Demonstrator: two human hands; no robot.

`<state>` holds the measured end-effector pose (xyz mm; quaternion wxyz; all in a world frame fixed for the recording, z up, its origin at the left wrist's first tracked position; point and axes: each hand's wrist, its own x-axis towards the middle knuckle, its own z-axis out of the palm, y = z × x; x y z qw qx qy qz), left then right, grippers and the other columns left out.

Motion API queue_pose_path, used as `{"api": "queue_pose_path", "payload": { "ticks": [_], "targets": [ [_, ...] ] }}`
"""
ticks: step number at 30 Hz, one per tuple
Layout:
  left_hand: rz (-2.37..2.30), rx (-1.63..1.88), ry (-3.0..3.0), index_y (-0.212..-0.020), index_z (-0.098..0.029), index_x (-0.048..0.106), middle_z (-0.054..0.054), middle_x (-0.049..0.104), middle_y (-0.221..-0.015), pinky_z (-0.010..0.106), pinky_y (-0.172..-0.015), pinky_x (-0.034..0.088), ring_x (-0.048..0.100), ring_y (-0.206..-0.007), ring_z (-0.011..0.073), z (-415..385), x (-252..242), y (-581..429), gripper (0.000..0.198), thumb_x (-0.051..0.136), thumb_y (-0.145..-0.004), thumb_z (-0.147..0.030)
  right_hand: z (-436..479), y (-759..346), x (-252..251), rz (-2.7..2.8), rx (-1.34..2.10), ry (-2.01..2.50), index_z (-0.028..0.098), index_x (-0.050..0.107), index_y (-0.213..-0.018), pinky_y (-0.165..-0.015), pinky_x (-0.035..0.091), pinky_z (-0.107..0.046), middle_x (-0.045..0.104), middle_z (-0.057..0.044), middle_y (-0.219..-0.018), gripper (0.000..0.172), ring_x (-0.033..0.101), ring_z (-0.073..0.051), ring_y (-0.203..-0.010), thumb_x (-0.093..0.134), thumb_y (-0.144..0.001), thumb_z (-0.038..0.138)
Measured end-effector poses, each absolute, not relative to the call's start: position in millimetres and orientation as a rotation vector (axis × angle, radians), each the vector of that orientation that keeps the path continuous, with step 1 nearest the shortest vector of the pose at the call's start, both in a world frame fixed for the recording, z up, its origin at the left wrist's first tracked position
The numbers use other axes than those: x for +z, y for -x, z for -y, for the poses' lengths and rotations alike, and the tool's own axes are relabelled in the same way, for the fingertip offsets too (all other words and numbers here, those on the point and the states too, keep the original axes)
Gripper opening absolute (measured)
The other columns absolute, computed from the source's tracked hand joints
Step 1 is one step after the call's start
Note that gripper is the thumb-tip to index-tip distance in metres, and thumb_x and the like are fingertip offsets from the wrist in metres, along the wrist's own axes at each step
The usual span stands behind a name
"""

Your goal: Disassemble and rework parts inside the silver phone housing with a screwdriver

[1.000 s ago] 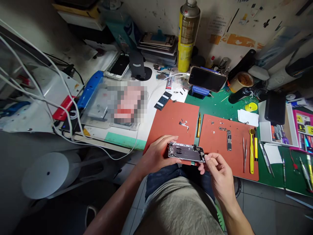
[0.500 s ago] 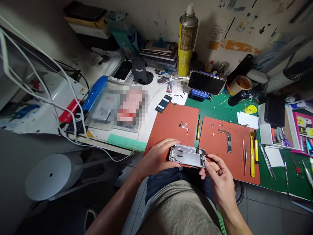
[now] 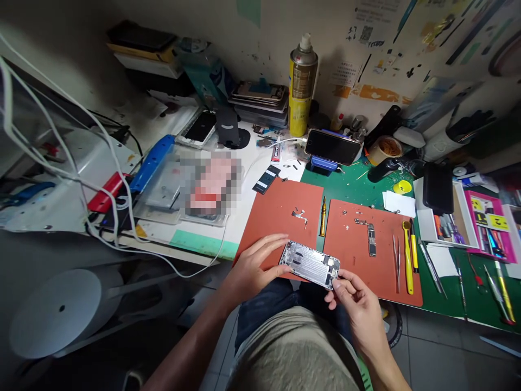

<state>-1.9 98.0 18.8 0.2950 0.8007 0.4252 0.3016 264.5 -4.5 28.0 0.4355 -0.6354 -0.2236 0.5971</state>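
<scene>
Over the table's [image 3: 234, 228] near edge, the left hand [image 3: 254, 265] grips one end of an opened phone housing [image 3: 307, 266] between thumb and fingers while the right hand [image 3: 353, 298] pinches its other end, and a circuit board [image 3: 372, 241] lies near the right-hand mat's [image 3: 348, 258] middle.

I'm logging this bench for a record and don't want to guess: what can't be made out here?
Head view:
- Underside of the phone frame: turned away from the camera.
- Small loose parts on the left orange mat: too small to identify.
- Pixelated pink item: detail masked by pixel blocks.
- Wall notice: print too small and blurred to read.
</scene>
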Motion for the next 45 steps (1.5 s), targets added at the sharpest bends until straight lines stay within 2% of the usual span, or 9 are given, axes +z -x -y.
{"api": "queue_pose_path", "payload": {
  "ticks": [7, 10, 13, 18, 21, 25, 40, 42, 45],
  "targets": [
    [-1.146, 0.891, -2.211, -0.135, -0.022, 0.067, 0.011, 0.076, -0.124, 0.044, -0.100, 0.063, 0.073, -0.115, 0.0265, -97, 16, 0, 0.029, 0.070, -0.107, -0.027, -2, -279, 24, 0.767, 1.330, 1.859, 0.017, 0.073, -0.117, -0.058, 0.057, -0.032, 0.073, -0.005, -0.075, 0.069, 0.069, -0.021, -0.063, 0.078, -0.083, 0.077],
    [-1.141, 0.936, -2.228, -0.131, -0.021, 0.068, 0.010, 0.077, -0.115, 0.042, -0.095, 0.062, 0.073, -0.105, 0.0248, -99, 15, -1, 0.024, 0.069, -0.107, -0.024, -8, -277, 37, 0.946, 1.122, 2.001, 0.019, 0.076, -0.110, -0.054, 0.051, -0.028, 0.071, -0.003, -0.072, 0.062, 0.064, -0.018, -0.058, 0.072, -0.087, 0.077],
    [-1.133, 0.965, -2.230, -0.127, -0.021, 0.068, 0.008, 0.076, -0.111, 0.040, -0.091, 0.061, 0.072, -0.100, 0.0231, -103, 13, -2, 0.020, 0.067, -0.107, -0.021, -20, -264, 53, 1.155, 0.918, 1.990, 0.021, 0.077, -0.101, -0.053, 0.046, -0.026, 0.069, 0.000, -0.070, 0.050, 0.057, -0.014, -0.054, 0.068, -0.095, 0.070],
    [-1.128, 0.986, -2.225, -0.124, -0.021, 0.069, 0.008, 0.076, -0.109, 0.039, -0.090, 0.060, 0.072, -0.099, 0.0224, -106, 11, -5, 0.016, 0.065, -0.109, -0.020, -66, -236, 67, 1.520, 0.670, 1.820, 0.022, 0.078, -0.097, -0.062, 0.050, -0.028, 0.075, -0.004, -0.085, 0.035, 0.065, -0.016, -0.065, 0.058, -0.106, 0.050],
    [-1.131, 0.983, -2.218, -0.123, -0.021, 0.069, 0.008, 0.077, -0.109, 0.039, -0.091, 0.060, 0.072, -0.100, 0.0225, -106, 11, -5, 0.015, 0.063, -0.110, -0.021, -109, -221, 65, 1.773, 0.459, 1.887, 0.020, 0.078, -0.099, -0.070, 0.051, -0.030, 0.073, -0.007, -0.090, 0.032, 0.069, -0.019, -0.077, 0.052, -0.109, 0.037],
    [-1.128, 0.975, -2.185, -0.122, -0.021, 0.070, 0.008, 0.077, -0.109, 0.039, -0.091, 0.060, 0.072, -0.101, 0.0224, -106, 12, -2, 0.015, 0.063, -0.109, -0.022, -159, -204, 56, 1.915, 0.436, 1.933, 0.018, 0.080, -0.104, -0.071, 0.046, -0.032, 0.071, -0.012, -0.100, 0.028, 0.069, -0.022, -0.083, 0.052, -0.107, 0.024],
    [-0.990, 0.865, -2.133, -0.129, -0.020, 0.069, 0.009, 0.076, -0.119, 0.042, -0.099, 0.060, 0.071, -0.111, 0.0249, -109, 14, 9, 0.023, 0.070, -0.106, -0.026, -187, -187, 44, 2.059, 0.431, 2.029, 0.010, 0.074, -0.104, -0.071, 0.042, -0.034, 0.068, -0.018, -0.106, 0.029, 0.067, -0.023, -0.079, 0.045, -0.098, 0.006],
    [-0.950, 0.835, -2.143, -0.133, -0.022, 0.068, 0.009, 0.076, -0.124, 0.043, -0.101, 0.060, 0.069, -0.116, 0.0260, -109, 15, 11, 0.031, 0.074, -0.104, -0.030, -188, -190, 46, 2.045, 0.448, 1.989, 0.011, 0.073, -0.100, -0.071, 0.042, -0.034, 0.069, -0.017, -0.104, 0.028, 0.067, -0.023, -0.080, 0.045, -0.099, 0.007],
    [-0.915, 0.718, -2.182, -0.147, -0.027, 0.063, 0.010, 0.072, -0.140, 0.049, -0.107, 0.059, 0.065, -0.125, 0.0292, -110, 18, 12, 0.056, 0.084, -0.096, -0.037, -182, -202, 53, 1.983, 0.473, 1.918, 0.013, 0.071, -0.101, -0.074, 0.043, -0.033, 0.073, -0.015, -0.102, 0.026, 0.068, -0.023, -0.085, 0.045, -0.100, 0.009]
  ]
}}
